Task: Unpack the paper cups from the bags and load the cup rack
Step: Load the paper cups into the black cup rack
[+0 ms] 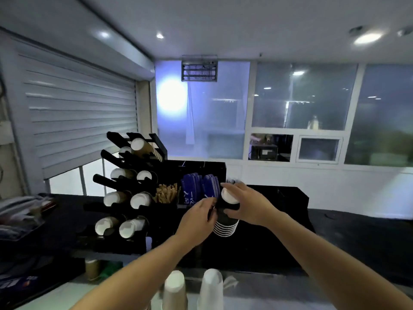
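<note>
A stack of black paper cups (pixel 225 228) with white rims is held in the air above the dark counter, bottoms up. My right hand (pixel 245 204) grips its upper end from the right. My left hand (pixel 199 218) grips it from the left side. The black cup rack (pixel 125 198) stands to the left, its slanted slots holding several stacks of brown and white cups whose bottoms face me. Two upside-down cup stacks, one tan (pixel 175 289) and one white (pixel 211 289), stand on the near worktop.
A black organiser (pixel 201 168) right of the rack holds blue packets (pixel 200 189) and brown stirrers (pixel 166 193). Folded cloths (pixel 22 211) lie at far left. A brown cup (pixel 92 268) and green item sit below the counter.
</note>
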The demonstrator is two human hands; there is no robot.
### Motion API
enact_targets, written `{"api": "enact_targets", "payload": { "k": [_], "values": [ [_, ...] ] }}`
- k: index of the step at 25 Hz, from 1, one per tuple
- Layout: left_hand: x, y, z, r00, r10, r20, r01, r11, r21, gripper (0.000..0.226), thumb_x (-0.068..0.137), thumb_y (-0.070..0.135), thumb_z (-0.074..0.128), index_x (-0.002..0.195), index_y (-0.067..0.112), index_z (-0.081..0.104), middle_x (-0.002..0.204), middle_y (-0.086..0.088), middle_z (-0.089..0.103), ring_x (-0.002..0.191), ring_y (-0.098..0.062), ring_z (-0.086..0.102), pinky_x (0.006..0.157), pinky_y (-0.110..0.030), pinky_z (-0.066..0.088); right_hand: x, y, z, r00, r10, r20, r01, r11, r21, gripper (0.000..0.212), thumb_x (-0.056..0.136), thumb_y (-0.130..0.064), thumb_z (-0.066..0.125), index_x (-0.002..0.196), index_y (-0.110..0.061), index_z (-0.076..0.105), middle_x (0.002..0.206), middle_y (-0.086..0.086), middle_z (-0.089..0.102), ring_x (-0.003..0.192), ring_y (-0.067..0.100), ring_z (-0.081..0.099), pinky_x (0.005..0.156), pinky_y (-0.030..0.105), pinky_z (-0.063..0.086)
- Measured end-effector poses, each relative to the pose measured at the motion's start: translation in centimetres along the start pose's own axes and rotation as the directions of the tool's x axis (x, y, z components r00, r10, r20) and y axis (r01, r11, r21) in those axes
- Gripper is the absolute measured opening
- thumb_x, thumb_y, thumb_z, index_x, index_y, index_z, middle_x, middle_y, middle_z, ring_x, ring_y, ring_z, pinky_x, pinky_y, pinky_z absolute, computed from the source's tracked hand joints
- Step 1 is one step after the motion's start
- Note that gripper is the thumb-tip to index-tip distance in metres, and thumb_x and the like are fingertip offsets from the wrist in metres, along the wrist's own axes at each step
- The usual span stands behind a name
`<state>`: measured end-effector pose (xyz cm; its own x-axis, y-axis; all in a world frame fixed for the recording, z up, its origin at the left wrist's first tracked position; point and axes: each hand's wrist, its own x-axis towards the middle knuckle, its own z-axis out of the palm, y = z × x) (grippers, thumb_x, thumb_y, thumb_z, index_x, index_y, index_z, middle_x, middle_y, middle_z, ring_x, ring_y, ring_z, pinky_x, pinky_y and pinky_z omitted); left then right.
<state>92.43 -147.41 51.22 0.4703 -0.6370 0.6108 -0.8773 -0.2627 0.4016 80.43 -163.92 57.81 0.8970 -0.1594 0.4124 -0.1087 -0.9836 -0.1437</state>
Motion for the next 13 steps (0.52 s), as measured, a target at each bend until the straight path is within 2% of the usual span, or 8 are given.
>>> {"api": "enact_targets", "payload": {
  "k": [2, 5, 8, 13],
  "values": [
    [1.1, -1.3, -2.9, 0.993, 0.034, -0.114, -0.028, 0.998, 0.057, 0.021, 0.101, 0.029, 0.049, 0.116, 0.019, 0.061, 0.107, 0.005, 0.064, 0.096, -0.015, 0.06, 0.077, -0.034, 0.052, 2.6, -1.3, -0.6, 0.994, -0.058, -0.088, 0.062, 0.997, 0.039, 0.08, 0.08, -0.052, 0.07, 0.148, -0.046, 0.028, 0.135, -0.007, 0.044, 0.118, 0.021, 0.054, 0.093, 0.037, 0.05],
    [2.1, -4.2, -6.4, 0.974, 0.042, -0.221, -0.005, 0.986, 0.166, 0.032, 0.101, 0.036, 0.04, 0.084, 0.015, 0.057, 0.078, 0.002, 0.058, 0.073, -0.018, 0.057, 0.061, -0.033, 0.045, 6.0, -3.7, 0.1, 0.964, -0.132, -0.232, 0.16, 0.982, 0.105, 0.08, 0.081, -0.047, 0.073, 0.149, -0.043, 0.03, 0.134, -0.008, 0.044, 0.119, 0.019, 0.052, 0.093, 0.036, 0.049],
    [2.3, -8.1, -9.7, 0.95, 0.092, -0.299, 0.005, 0.951, 0.308, 0.033, 0.097, 0.032, 0.042, 0.073, 0.014, 0.056, 0.07, 0.0, 0.057, 0.066, -0.019, 0.055, 0.056, -0.033, 0.04, 9.0, -6.9, 2.0, 0.929, -0.166, -0.331, 0.223, 0.964, 0.142, 0.078, 0.083, -0.042, 0.074, 0.149, -0.041, 0.031, 0.134, -0.008, 0.043, 0.12, 0.017, 0.048, 0.096, 0.032, 0.048],
    [2.8, -16.0, -13.5, 0.917, 0.158, -0.366, -0.03, 0.943, 0.333, 0.036, 0.096, 0.023, 0.043, 0.062, 0.012, 0.049, 0.061, -0.003, 0.049, 0.058, -0.023, 0.047, 0.053, -0.04, 0.043, 14.6, -12.0, 4.7, 0.874, -0.177, -0.453, 0.27, 0.951, 0.149, 0.074, 0.085, -0.038, 0.075, 0.148, -0.035, 0.037, 0.135, -0.003, 0.044, 0.12, 0.02, 0.049, 0.096, 0.033, 0.049]
  ]
}}
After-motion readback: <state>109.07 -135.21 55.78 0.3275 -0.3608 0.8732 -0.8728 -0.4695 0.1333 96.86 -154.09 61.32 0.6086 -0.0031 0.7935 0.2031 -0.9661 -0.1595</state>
